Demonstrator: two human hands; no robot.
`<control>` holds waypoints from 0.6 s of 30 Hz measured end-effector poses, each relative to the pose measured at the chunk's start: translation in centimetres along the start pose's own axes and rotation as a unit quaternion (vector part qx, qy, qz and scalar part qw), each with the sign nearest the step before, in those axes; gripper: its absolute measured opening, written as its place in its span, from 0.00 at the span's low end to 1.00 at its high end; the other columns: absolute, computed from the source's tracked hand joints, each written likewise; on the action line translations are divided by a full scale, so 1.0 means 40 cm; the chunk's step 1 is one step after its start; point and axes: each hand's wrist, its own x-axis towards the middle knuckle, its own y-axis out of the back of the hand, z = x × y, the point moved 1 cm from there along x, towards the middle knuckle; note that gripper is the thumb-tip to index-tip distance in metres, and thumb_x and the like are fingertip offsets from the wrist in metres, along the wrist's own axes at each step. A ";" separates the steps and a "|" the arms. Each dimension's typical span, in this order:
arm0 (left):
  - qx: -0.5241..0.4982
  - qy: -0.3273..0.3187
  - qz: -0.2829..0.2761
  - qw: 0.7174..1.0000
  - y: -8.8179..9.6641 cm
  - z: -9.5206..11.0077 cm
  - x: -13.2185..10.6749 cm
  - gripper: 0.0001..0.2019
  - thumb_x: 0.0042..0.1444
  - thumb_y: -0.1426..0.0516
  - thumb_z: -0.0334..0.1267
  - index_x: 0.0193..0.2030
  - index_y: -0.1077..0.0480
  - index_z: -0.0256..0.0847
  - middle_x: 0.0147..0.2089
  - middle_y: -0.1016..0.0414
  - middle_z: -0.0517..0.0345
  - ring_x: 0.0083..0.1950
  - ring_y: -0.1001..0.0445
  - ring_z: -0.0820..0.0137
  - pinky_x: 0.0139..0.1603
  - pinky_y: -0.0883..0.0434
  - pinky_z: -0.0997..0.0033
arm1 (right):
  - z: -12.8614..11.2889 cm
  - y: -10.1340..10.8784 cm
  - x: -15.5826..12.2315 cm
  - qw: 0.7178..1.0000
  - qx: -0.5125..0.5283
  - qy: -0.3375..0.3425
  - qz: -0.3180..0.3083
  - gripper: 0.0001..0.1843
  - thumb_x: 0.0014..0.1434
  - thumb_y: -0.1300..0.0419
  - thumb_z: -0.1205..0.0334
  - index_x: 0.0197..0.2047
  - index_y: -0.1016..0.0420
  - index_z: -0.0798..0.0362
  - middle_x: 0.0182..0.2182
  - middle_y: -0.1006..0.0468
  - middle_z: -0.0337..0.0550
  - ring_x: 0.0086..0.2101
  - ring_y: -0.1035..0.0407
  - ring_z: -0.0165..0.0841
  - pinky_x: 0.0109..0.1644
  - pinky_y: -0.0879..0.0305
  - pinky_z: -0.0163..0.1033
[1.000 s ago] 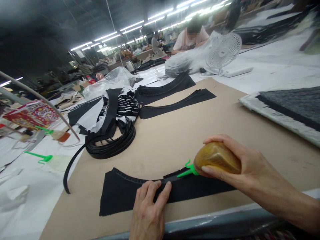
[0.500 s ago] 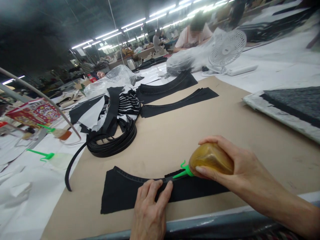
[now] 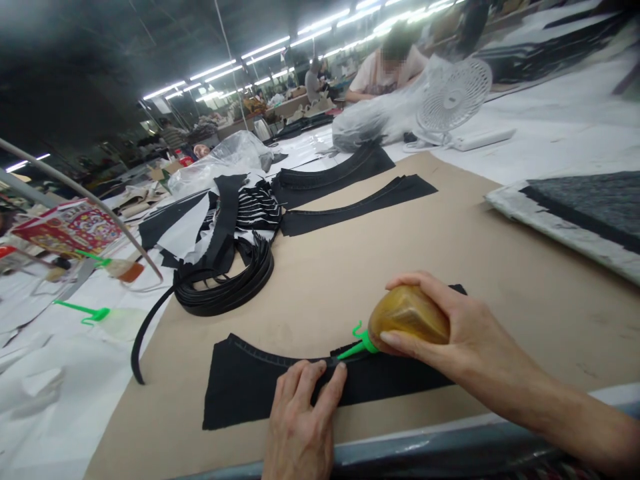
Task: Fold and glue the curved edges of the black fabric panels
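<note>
A curved black fabric piece (image 3: 240, 380) lies on brown cardboard (image 3: 380, 260) at the near table edge. My left hand (image 3: 300, 420) presses flat on it, fingers stretched out along its upper edge. My right hand (image 3: 450, 333) grips an amber squeeze bottle (image 3: 407, 317) with a green nozzle (image 3: 353, 347). The nozzle tip points left and touches the fabric's upper edge just beside my left fingertips.
A coil of black straps (image 3: 225, 287) and more curved black pieces (image 3: 350, 207) lie farther back. A white fan (image 3: 453, 93) and plastic bags (image 3: 225, 160) stand behind. A grey pad (image 3: 585, 207) sits at right. Green-nozzled bottles (image 3: 95, 312) lie left. A person (image 3: 390, 63) works beyond.
My right hand has slid the bottle leftward along the fabric's edge, closing the gap to my left fingertips. My left hand stays pressed in place.
</note>
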 end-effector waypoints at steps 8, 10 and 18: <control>-0.014 0.005 -0.001 1.000 -0.001 0.000 -0.001 0.25 0.60 0.53 0.23 0.60 0.31 0.46 0.51 0.30 0.49 0.54 0.35 0.61 0.51 0.32 0.62 | 0.000 -0.008 0.006 1.000 0.007 -0.013 0.006 0.22 0.53 0.35 0.48 0.48 0.32 0.46 0.31 0.22 0.35 0.28 0.27 0.35 0.30 0.30 0.38; -0.011 0.006 0.000 1.000 -0.002 0.000 -0.002 0.24 0.61 0.53 0.23 0.60 0.31 0.46 0.51 0.30 0.49 0.55 0.36 0.61 0.52 0.32 0.61 | -0.008 -0.015 0.007 1.000 0.023 -0.006 -0.008 0.21 0.54 0.35 0.50 0.48 0.32 0.46 0.30 0.22 0.34 0.27 0.27 0.34 0.30 0.31 0.38; -0.013 0.004 0.004 1.000 -0.005 -0.001 -0.003 0.25 0.61 0.53 0.22 0.60 0.31 0.46 0.51 0.30 0.50 0.54 0.35 0.61 0.52 0.33 0.61 | 0.004 -0.003 -0.002 1.000 -0.009 0.003 0.026 0.22 0.53 0.34 0.47 0.48 0.31 0.46 0.31 0.22 0.36 0.28 0.26 0.36 0.30 0.30 0.39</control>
